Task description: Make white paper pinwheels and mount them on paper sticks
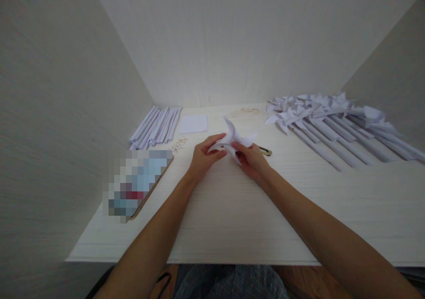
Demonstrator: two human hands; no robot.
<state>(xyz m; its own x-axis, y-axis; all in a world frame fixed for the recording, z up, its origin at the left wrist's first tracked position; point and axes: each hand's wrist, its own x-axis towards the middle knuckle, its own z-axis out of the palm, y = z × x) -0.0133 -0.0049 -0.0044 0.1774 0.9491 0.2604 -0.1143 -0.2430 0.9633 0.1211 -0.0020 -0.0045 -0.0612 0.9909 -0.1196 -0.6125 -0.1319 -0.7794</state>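
Observation:
Both of my hands hold a white folded paper pinwheel head (234, 138) just above the middle of the pale wooden table (232, 219). My left hand (204, 156) pinches its left blades with the fingertips. My right hand (254, 159) grips it from below and to the right. A small dark tool with a brass-coloured end (266, 151) lies on the table just behind my right hand.
Rolled white paper sticks (156, 127) lie at the back left, with a square white sheet (193, 124) and small pins (178, 144) beside them. Several finished paper pinwheels on sticks (332, 126) are piled at the right. A blurred flat object (136, 184) rests at the left edge. Walls enclose three sides.

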